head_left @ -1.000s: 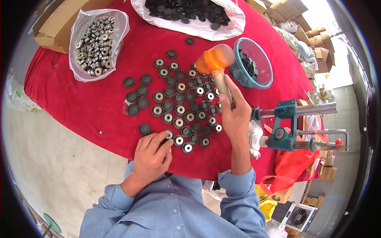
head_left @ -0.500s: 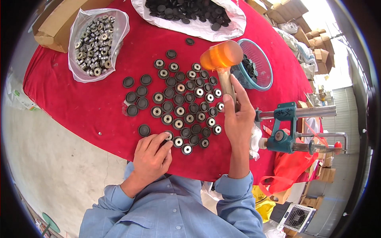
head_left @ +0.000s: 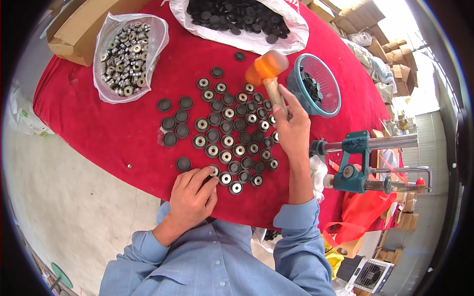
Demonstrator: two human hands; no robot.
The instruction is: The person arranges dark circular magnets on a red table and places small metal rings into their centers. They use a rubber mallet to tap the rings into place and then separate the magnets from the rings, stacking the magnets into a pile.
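My right hand (head_left: 293, 129) is closed round the wooden handle of a mallet (head_left: 269, 68) with an orange head, raised over the right side of the parts on the table. My left hand (head_left: 193, 193) rests at the near edge of those parts, its fingertips gathered at a small metal bearing (head_left: 214, 171) seated in a black cap. Around it lie several black round caps (head_left: 183, 164), some bare and some with a shiny bearing (head_left: 236, 187) inside. My left fingers partly cover the bearing they touch.
A red cloth (head_left: 108, 128) covers the table. Farther back are a clear bag of bearings (head_left: 102, 81), a white sack of black caps (head_left: 296, 42) and a blue basket (head_left: 332, 112). A green press (head_left: 354, 163) stands at right; a cardboard box (head_left: 74, 37) sits far left.
The mallet and my right hand have shifted slightly left over the parts. My left hand stays at the same bearing. The whole view has moved a little.
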